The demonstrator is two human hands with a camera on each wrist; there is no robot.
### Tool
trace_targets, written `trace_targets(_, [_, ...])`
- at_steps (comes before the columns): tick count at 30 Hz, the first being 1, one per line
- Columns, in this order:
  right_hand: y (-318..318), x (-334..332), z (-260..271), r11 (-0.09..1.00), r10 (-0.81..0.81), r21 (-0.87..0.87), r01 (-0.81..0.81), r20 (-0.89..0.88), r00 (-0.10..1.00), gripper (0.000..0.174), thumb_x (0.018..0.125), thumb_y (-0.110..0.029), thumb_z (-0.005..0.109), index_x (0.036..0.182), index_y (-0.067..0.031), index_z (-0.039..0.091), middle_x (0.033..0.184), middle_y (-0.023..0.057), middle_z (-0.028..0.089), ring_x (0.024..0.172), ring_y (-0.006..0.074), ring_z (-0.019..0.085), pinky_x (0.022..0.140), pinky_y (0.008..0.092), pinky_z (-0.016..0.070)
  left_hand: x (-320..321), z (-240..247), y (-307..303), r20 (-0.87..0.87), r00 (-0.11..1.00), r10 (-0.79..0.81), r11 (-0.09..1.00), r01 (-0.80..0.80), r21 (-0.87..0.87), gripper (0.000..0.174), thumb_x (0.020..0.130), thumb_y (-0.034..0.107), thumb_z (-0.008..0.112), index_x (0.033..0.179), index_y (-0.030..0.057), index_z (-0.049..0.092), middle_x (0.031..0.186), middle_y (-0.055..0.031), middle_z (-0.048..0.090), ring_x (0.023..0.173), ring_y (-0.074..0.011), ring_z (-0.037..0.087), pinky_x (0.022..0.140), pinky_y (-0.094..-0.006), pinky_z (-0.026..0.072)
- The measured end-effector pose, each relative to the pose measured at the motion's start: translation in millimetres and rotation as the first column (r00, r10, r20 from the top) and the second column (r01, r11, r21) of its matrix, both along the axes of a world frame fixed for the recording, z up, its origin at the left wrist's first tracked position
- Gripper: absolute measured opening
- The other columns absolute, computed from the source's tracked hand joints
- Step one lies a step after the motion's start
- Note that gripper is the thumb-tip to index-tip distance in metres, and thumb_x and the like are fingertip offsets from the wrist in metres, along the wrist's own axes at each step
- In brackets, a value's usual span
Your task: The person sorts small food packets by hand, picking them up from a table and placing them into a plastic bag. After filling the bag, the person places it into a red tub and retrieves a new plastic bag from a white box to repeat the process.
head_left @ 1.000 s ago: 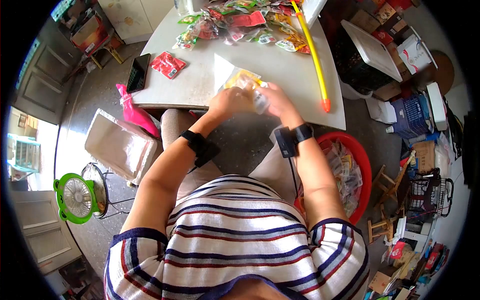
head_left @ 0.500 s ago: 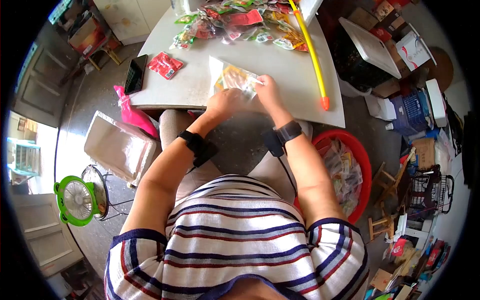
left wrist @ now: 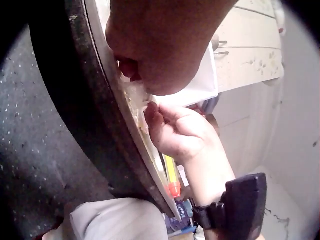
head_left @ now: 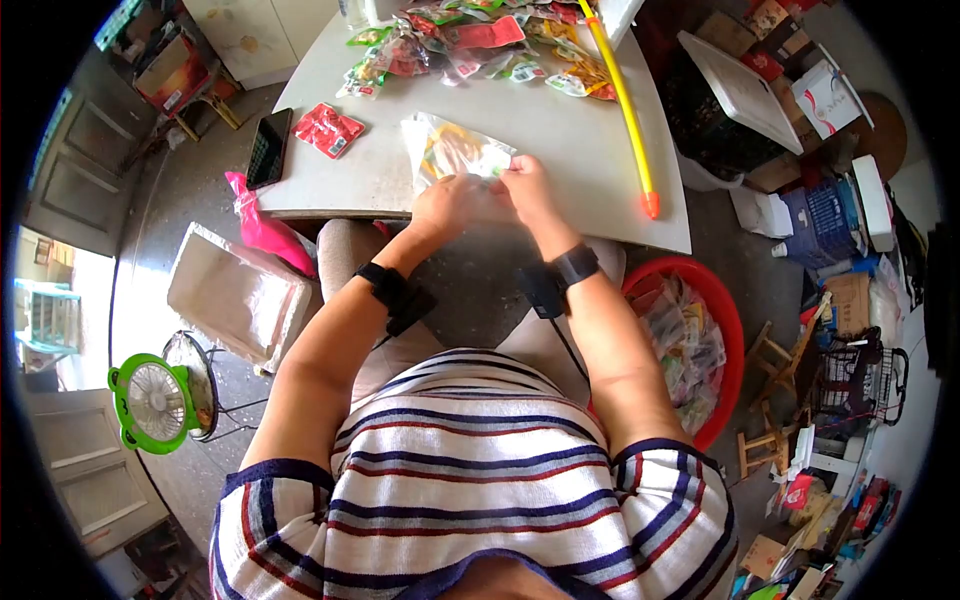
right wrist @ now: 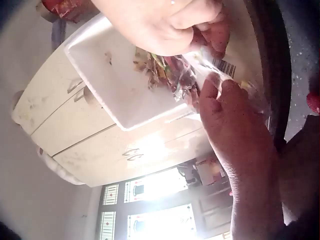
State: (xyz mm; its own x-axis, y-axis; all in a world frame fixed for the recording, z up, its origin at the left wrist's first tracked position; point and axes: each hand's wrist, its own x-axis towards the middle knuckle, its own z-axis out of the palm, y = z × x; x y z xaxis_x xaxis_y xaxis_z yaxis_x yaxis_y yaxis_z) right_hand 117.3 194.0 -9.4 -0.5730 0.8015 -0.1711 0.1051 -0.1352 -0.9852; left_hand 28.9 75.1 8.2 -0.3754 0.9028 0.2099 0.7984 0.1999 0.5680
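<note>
White table [head_left: 560, 130], frame centre: clear snack bag [head_left: 452, 148] extends upward from left hand [head_left: 445, 200] and right hand [head_left: 522, 185], both pinching its lower edge.

Red basin [head_left: 725, 310], yellow stick [head_left: 622, 95]

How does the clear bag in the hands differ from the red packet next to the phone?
The clear bag is see-through, with coloured contents showing; the red packet is opaque. The clear bag is larger than the red packet. The left hand and right hand pinch the clear bag; the red packet lies untouched beside the phone. Both lie on the white table.
</note>
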Motion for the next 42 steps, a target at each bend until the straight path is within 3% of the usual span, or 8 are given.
trace_targets(8, [-6.2, -12.2, -7.1, 0.993, 0.119, 0.011, -0.119, -0.236, 0.965, 0.015, 0.071, -0.002, 0.044, 0.085, 0.0027, 0.049, 0.074, 0.0092, 0.054, 0.061, 0.0164, 0.055, 0.048, 0.0271, 0.0438, 1.4, 16.0, -1.8, -0.034, 0.995, -0.091, 0.994, 0.092, 0.051, 0.025, 0.073, 0.018, 0.045, 0.095, 0.0094, 0.053, 0.085, -0.0136, 0.055, 0.077, -0.0312, 0.054, 0.066, -0.0360, 0.0431])
trace_targets(11, [14.2, 5.9, 19.1, 0.978, 0.200, -0.054, -0.202, -0.039, 0.979, 0.010, 0.072, -0.003, 0.046, 0.081, -0.0025, 0.049, 0.071, 0.0038, 0.052, 0.059, 0.0125, 0.052, 0.049, 0.0240, 0.0418, -1.1, -2.7, 4.7, -0.042, 0.998, 0.046, 0.997, -0.049, -0.059, 0.023, 0.073, 0.017, 0.045, 0.092, 0.0084, 0.054, 0.082, -0.0135, 0.055, 0.074, -0.0310, 0.054, 0.064, -0.0366, 0.0438])
trace_targets(17, [127.8, 6.9, 0.8, 0.781, -0.254, 0.625, 0.018, 0.291, 0.922, 0.023, 0.067, -0.012, 0.048, 0.087, -0.0020, 0.052, 0.078, 0.0163, 0.058, 0.075, 0.0275, 0.056, 0.061, 0.0342, 0.0450, 2.3, -29.0, 8.8, -0.253, 0.965, 0.066, 0.993, -0.038, 0.115, 0.014, 0.071, 0.015, 0.047, 0.080, 0.0080, 0.054, 0.071, -0.0119, 0.053, 0.063, -0.0304, 0.053, 0.057, -0.0392, 0.0439])
trace_targets(22, [174.2, -6.1, 14.2, 0.880, -0.387, 0.311, 0.358, 0.034, 0.922, 0.029, 0.065, -0.005, 0.046, 0.094, -0.0057, 0.048, 0.062, 0.0055, 0.050, 0.048, 0.0147, 0.049, 0.041, 0.0273, 0.0399, 1.2, -27.0, 8.1, -0.233, 0.971, 0.049, 0.995, -0.027, 0.099, 0.010, 0.069, 0.013, 0.049, 0.076, 0.0075, 0.053, 0.070, -0.0109, 0.051, 0.065, -0.0302, 0.051, 0.057, -0.0386, 0.0426])
trace_targets(32, [211.5, -3.1, -2.0, 0.984, 0.018, 0.165, -0.068, 0.292, 0.956, 0.019, 0.071, -0.014, 0.052, 0.086, -0.0031, 0.052, 0.063, 0.0040, 0.052, 0.049, 0.0126, 0.049, 0.039, 0.0240, 0.0399, 1.4, -24.2, 5.8, -0.232, 0.972, 0.037, 0.993, -0.009, 0.118, 0.010, 0.068, 0.014, 0.049, 0.076, 0.0078, 0.052, 0.069, -0.0104, 0.050, 0.063, -0.0304, 0.051, 0.056, -0.0389, 0.0418])
trace_targets(35, [161.2, 29.4, 20.0, 0.999, 0.046, 0.007, -0.048, 0.154, 0.987, 0.025, 0.071, -0.023, 0.057, 0.085, -0.0026, 0.053, 0.065, 0.0041, 0.054, 0.052, 0.0099, 0.050, 0.039, 0.0208, 0.0390, 3.4, -21.7, 7.1, -0.260, 0.964, 0.061, 0.985, -0.015, 0.172, 0.005, 0.062, 0.012, 0.051, 0.062, 0.0087, 0.047, 0.064, -0.0081, 0.048, 0.060, -0.0278, 0.052, 0.052, -0.0377, 0.0430])
trace_targets(38, [133.6, 60.9, 22.4, 0.985, -0.048, 0.169, -0.015, 0.365, 0.930, 0.023, 0.074, -0.020, 0.054, 0.090, -0.0040, 0.049, 0.076, 0.0020, 0.054, 0.062, 0.0104, 0.052, 0.048, 0.0202, 0.0403, 0.8, -29.4, 9.4, -0.246, 0.967, 0.063, 0.984, -0.019, 0.177, 0.006, 0.063, 0.013, 0.050, 0.063, 0.0081, 0.047, 0.065, -0.0091, 0.049, 0.061, -0.0291, 0.052, 0.054, -0.0386, 0.0431])
trace_targets(42, [112.3, 90.9, 3.8, 0.931, -0.363, -0.048, 0.362, -0.227, 0.904, 0.027, 0.075, -0.007, 0.049, 0.099, 0.0016, 0.044, 0.096, 0.0130, 0.049, 0.077, 0.0198, 0.054, 0.055, 0.0287, 0.0468, 4.3, -20.5, 6.5, -0.199, 0.978, 0.062, 0.983, -0.026, 0.179, 0.005, 0.065, 0.012, 0.049, 0.066, 0.0077, 0.048, 0.068, -0.0106, 0.050, 0.063, -0.0313, 0.052, 0.056, -0.0401, 0.0431])
